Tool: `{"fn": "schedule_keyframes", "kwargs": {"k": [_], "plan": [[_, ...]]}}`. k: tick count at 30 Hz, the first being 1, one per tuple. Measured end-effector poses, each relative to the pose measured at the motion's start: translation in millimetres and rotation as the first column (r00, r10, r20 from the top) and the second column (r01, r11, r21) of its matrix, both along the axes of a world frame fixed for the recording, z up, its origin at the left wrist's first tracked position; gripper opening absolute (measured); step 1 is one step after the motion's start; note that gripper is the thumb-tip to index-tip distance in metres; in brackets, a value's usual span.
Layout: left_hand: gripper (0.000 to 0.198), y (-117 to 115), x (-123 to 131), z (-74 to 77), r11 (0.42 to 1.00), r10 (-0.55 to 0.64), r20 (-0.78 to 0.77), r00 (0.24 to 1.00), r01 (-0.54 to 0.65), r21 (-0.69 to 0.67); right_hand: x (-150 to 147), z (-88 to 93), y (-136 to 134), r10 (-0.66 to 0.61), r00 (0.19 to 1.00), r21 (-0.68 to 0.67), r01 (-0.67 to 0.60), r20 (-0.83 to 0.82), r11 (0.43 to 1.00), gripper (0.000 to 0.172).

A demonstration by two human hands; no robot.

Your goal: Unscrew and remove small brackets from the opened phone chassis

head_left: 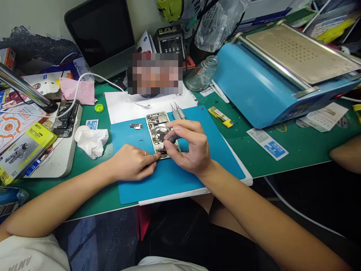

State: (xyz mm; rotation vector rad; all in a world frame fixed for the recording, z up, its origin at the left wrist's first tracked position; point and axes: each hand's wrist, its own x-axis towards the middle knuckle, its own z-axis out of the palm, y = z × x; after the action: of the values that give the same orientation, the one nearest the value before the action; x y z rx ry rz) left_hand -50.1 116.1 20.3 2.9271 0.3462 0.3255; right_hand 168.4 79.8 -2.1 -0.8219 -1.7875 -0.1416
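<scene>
An opened smartphone [156,121] lies on a blue work mat [180,175], its circuit boards and inner parts exposed. My left hand [135,162] has its index finger pressed on the phone's lower left corner, the other fingers curled beneath. Above the phone's right side, my right hand [191,146] pinches a small dark screwdriver [174,139]; its tip is hard to make out. Two more grey precision screwdrivers [178,113] lie at the mat's upper edge. Left of the phone rests a small metal-and-black phone part [136,126].
At the right stands a blue machine [239,90] with a metal plate. A glass jar [201,73], a white cable [113,78] and a monitor [101,34] are at the back. Crumpled tissue [93,143] and a yellow battery box [26,152] lie left. Someone's elbow [346,154] shows far right.
</scene>
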Motion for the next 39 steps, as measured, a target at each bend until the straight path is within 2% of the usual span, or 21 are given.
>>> {"fn": "schedule_keyframes", "kwargs": {"k": [8,15,23,29,35,39], "plan": [[0.032,-0.1,-0.3,-0.7,1.0,0.002,0.025,1.0,-0.003,0.019,1.3,0.7,-0.4,0.011,1.0,0.004,-0.011,0.023,1.0,0.064],[0.032,-0.2,0.2,-1.6,1.0,-0.004,0.031,1.0,0.004,0.011,1.5,-4.7,0.4,0.041,0.999,-0.012,-0.041,-0.027,0.999,0.066],[0.033,0.1,-0.5,-0.4,1.0,-0.005,0.007,1.0,0.005,-0.007,0.1,-1.2,0.3,0.043,0.999,0.003,-0.043,-0.02,0.999,0.072],[0.032,0.1,0.2,0.0,1.0,0.0,0.007,1.0,0.0,0.006,0.9,-1.5,-0.6,0.059,0.998,-0.035,-0.061,-0.034,0.998,0.067],[0.032,-0.4,0.2,0.6,1.0,-0.002,0.016,1.0,0.002,0.008,0.1,-1.9,0.9,-0.004,1.0,-0.022,0.004,0.031,1.0,0.063],[0.033,-0.2,-0.4,0.4,1.0,0.0,-0.005,1.0,0.0,-0.001,-0.6,-3.3,0.8,0.05,0.999,-0.014,-0.049,0.005,0.999,0.065]]}}
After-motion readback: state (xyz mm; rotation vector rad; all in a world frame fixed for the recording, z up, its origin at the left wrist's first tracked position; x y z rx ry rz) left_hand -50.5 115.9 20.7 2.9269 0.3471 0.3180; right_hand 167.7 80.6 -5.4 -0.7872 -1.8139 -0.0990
